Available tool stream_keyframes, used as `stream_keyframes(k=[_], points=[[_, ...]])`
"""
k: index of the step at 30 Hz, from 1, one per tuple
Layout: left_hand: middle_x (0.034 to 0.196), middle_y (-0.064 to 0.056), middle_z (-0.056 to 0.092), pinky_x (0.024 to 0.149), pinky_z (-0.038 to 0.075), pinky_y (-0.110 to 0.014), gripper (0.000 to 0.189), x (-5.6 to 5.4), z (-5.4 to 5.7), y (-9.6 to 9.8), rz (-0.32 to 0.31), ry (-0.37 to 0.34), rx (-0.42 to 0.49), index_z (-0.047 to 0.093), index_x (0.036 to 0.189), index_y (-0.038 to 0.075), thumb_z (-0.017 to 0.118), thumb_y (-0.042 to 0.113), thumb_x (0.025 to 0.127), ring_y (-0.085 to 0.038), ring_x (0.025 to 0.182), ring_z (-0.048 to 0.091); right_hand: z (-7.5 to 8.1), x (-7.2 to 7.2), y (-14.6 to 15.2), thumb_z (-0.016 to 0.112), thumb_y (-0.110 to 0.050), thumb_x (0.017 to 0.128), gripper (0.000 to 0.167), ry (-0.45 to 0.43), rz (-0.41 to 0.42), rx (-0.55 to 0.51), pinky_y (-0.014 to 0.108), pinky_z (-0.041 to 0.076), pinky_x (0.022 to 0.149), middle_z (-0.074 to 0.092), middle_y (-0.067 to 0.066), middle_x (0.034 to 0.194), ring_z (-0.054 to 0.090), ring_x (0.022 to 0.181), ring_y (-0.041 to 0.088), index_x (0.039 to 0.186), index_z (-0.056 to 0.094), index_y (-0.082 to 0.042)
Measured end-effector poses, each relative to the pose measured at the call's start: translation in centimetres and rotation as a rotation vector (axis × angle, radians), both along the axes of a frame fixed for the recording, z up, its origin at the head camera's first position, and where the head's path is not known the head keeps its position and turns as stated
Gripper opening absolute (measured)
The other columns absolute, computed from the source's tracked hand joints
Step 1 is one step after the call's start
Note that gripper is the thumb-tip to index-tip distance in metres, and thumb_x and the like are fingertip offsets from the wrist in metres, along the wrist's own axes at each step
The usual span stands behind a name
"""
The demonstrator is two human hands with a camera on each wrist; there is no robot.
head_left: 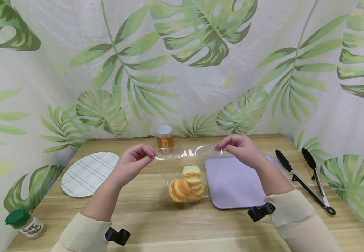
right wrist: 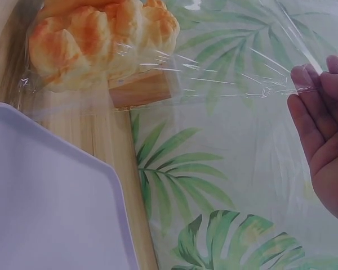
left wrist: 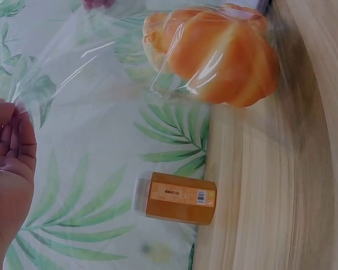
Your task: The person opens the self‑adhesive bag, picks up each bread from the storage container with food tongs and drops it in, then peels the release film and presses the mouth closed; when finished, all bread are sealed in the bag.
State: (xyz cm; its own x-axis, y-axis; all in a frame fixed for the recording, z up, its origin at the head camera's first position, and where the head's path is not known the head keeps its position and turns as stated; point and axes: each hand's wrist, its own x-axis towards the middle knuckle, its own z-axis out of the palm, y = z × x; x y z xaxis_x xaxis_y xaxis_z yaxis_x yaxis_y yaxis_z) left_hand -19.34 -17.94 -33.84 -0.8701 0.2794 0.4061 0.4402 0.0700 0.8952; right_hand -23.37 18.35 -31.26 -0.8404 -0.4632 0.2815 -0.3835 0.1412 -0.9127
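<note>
Between both hands hangs a clear plastic bag (head_left: 173, 168), its top edge stretched wide. My left hand (head_left: 136, 162) pinches the bag's left upper corner between thumb and fingers. The right upper corner is pinched by my right hand (head_left: 243, 150). Low inside the bag lie a round golden bun (head_left: 179, 190) and a longer, ridged bread (head_left: 194, 182), side by side. In the right wrist view the ridged bread (right wrist: 101, 42) shows browned tops through the film. Whether the bag's bottom touches the table cannot be told.
A lilac tray (head_left: 238, 182) lies right of the bag, with black-tipped tongs (head_left: 308, 182) beyond it. Behind stands an amber jar (head_left: 165, 139). On the left are a checked plate (head_left: 88, 174) and a green-lidded shaker (head_left: 25, 224). A leaf-patterned curtain (head_left: 182, 70) borders the wooden table (head_left: 156, 227).
</note>
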Motion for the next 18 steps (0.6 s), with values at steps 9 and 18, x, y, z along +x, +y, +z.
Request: stream_keyframes(k=[9,18], points=[[0.090,0.013,0.071,0.077,0.056,-0.015,0.034,0.2,0.6,-0.4,-0.055,0.016,0.055,0.073,0.086,0.020,0.056,-0.009,0.091,-0.001,0.085,0.066,0.0,0.0,-0.1,0.048,0.008,0.096,0.036,0.003,0.006,-0.007,0.015,0.055,0.087,0.072,-0.017,0.090,0.069,0.092,0.000,0.084,0.067,-0.020],[0.080,0.014,0.067,0.061,0.050,-0.015,0.022,0.4,0.5,1.1,0.144,-0.053,0.062,0.066,0.074,0.018,0.075,-0.001,0.082,-0.002,0.072,0.060,-0.1,0.0,-0.1,0.047,0.008,0.096,0.024,0.014,0.010,-0.001,0.015,0.054,0.088,0.072,-0.018,0.092,0.069,0.093,-0.001,0.088,0.066,-0.004]])
